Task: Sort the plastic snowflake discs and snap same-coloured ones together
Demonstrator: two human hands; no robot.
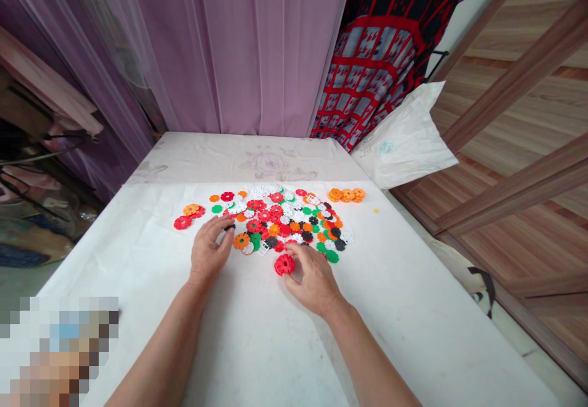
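Notched plastic discs [275, 214] in red, orange, green, black and white form a loose pile on the white-covered table. My left hand [211, 249] is at the pile's left side, thumb and fingers apart. A black disc [230, 227] shows at its fingertips; whether they touch it I cannot tell. On the near side of the pile, my right hand [315, 277] has its thumb and fingers around a small stack of red discs [285, 264].
Joined orange discs [346, 195] lie at the right back of the table [390, 309]. A few red and orange discs [182, 222] sit at the left. Beyond the table hang purple curtains [257, 45]; a white bag [411, 140] is at its right edge, near wooden doors [519, 119].
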